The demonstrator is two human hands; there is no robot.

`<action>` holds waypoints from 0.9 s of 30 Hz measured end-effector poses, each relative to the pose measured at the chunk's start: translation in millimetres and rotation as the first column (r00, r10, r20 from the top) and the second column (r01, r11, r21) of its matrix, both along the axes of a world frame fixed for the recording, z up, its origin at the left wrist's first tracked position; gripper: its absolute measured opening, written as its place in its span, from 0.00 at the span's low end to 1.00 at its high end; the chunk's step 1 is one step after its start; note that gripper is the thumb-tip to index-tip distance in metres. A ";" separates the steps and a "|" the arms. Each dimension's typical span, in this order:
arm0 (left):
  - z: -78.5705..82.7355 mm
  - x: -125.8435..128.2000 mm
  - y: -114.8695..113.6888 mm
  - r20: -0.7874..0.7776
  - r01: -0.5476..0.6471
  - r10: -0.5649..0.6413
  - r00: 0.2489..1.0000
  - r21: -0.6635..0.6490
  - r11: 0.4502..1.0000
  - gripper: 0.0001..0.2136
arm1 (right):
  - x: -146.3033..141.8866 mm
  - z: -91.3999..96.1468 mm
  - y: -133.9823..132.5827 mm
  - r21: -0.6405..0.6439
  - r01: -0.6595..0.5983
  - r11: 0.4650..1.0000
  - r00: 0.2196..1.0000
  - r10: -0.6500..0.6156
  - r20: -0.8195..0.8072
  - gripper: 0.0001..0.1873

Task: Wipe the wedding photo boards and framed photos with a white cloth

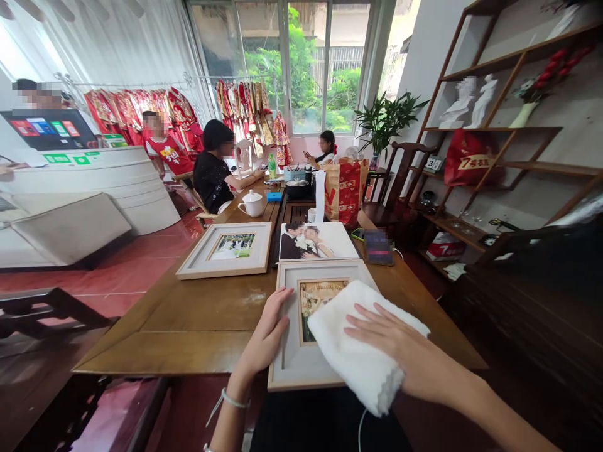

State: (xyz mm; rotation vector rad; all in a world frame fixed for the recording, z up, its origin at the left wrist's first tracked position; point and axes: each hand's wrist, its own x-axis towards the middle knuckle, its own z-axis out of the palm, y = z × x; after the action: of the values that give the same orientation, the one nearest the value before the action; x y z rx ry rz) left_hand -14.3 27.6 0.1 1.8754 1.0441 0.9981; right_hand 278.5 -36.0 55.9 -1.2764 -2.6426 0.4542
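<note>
Head view: left hand (264,342) flat on frame (293,367) edge, right hand (391,342) spread on towel (355,364).

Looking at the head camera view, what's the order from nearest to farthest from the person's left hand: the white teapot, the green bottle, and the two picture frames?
1. Near picture frame: the left hand rests on its left edge, right in front of the person.
2. Second picture frame: farther up, to the left.
3. White teapot: beyond that frame, mid-way along.
4. Green bottle: at the far end, by the seated people.
</note>
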 end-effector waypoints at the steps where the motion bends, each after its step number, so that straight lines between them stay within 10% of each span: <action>1: -0.1 -0.3 0.1 -0.005 0.001 -0.001 1.000 -0.001 1.000 0.22 | 4.8 -5.1 9.9 0.048 0.004 0.999 1.000 -0.004 -0.005 0.34; 8: 1.2 0.1 -0.3 -0.020 -0.007 0.006 1.000 -0.024 1.000 0.22 | 37.9 -22.2 78.3 0.369 0.294 0.882 0.954 -0.291 -0.064 0.35; 13: 2.4 1.0 -0.6 -0.023 -0.005 0.005 1.000 -0.015 1.000 0.22 | 18.9 -26.0 98.5 0.295 0.358 0.886 0.922 -0.385 0.037 0.41; 21: 1.0 0.7 0.6 -0.018 -0.007 0.007 1.000 0.007 1.000 0.21 | -24.0 0.5 43.8 0.039 0.137 0.990 0.980 -0.141 0.139 0.49; 27: -0.8 0.8 0.5 -0.016 -0.002 0.002 1.000 0.000 1.000 0.22 | 11.1 21.8 -28.4 -0.276 0.018 0.961 1.000 -0.019 0.000 0.49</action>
State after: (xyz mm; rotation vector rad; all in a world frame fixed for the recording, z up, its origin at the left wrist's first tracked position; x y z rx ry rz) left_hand -13.5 28.1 -0.8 1.8858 1.0558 0.9862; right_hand 289.6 -64.4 77.7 -1.3708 -2.6317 0.8465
